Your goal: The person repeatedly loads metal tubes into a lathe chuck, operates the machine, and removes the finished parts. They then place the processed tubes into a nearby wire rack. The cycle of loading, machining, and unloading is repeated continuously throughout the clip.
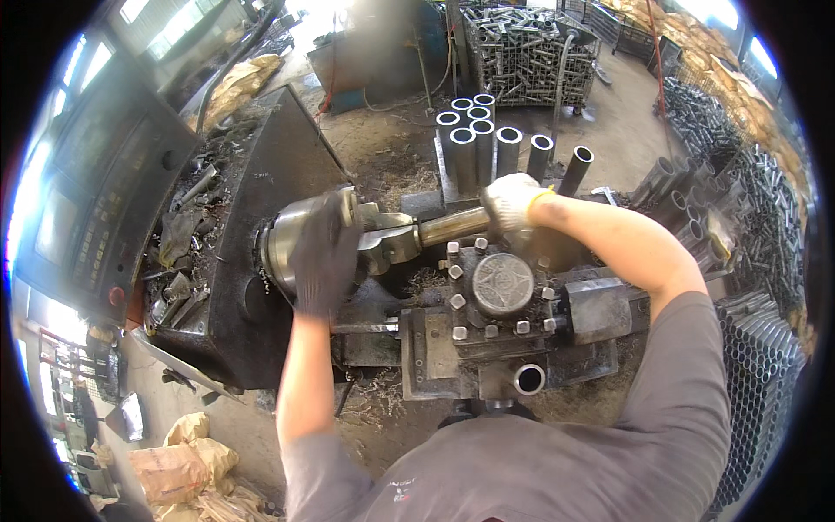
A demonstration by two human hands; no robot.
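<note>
My left hand (323, 261), in a dark glove, lies against the round metal lathe chuck (283, 242). Its fingers look stretched out over the chuck, somewhat blurred. A steel tube (454, 225) runs from the chuck jaws (390, 244) toward the right. Round the tube's right end, my right hand (513, 204) is closed, in a white glove with a yellow cuff. Just below that hand sits the square tool post (503, 285), with bolts around its round cap. Another tube (528, 379) shows its open end in front of the tool post.
Several upright tubes (510, 137) stand behind the lathe, with a caliper (602, 193) near them. More tubes (674, 209) are at the right. A wire crate of metal parts (531, 61) stands farther back. Metal scraps lie on the dark headstock (252, 209). Sacks (178, 470) rest at lower left.
</note>
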